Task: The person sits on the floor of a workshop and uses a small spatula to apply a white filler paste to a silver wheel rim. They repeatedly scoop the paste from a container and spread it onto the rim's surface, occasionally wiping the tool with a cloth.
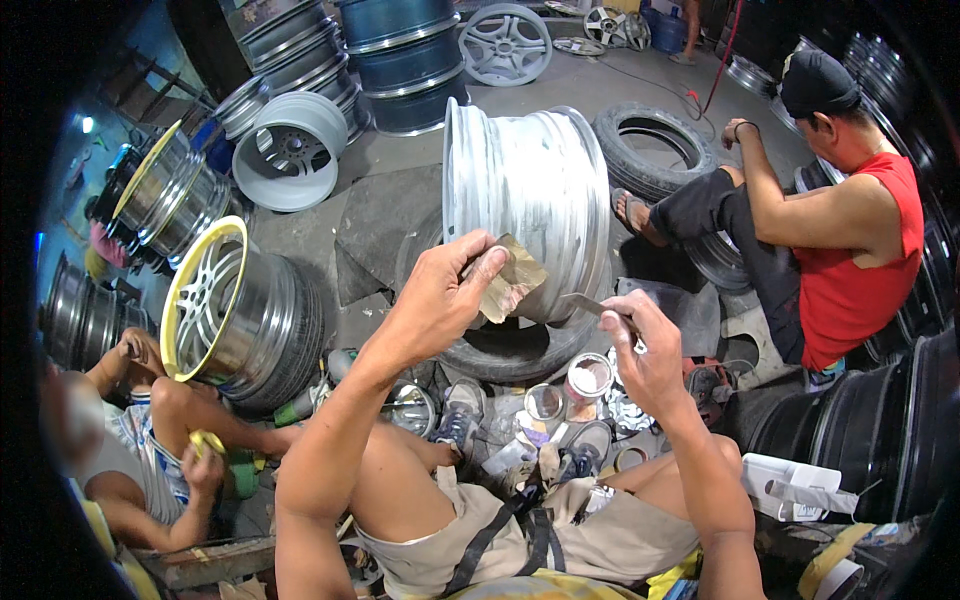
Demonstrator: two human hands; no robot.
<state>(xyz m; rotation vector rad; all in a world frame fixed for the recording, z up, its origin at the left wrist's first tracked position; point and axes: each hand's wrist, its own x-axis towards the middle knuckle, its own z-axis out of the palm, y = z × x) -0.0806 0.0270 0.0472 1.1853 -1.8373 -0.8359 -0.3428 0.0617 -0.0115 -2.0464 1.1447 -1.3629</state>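
Note:
My left hand [450, 290] pinches a flat, creased brownish sheet [516, 280] with pale smears near its lower end. In my right hand [648, 350] is a thin putty knife [592, 304], its blade pointing left toward the sheet, with a gap between them. White residue marks my right fingers. Just beyond both hands a large wheel rim [530, 190] rests on its side on a tyre [520, 355], its barrel streaked with white and grey filler. Below my right hand stand an open can of pale paste [589, 378] and a smaller round container [544, 402].
At left a person holds a yellow pad [207, 442] beside a yellow-edged rim [205, 300]. Another person in a red top [865, 260] sits at right, near a loose tyre [655, 150]. Stacked rims [400, 60] stand behind. A tape roll [631, 459] lies by my feet.

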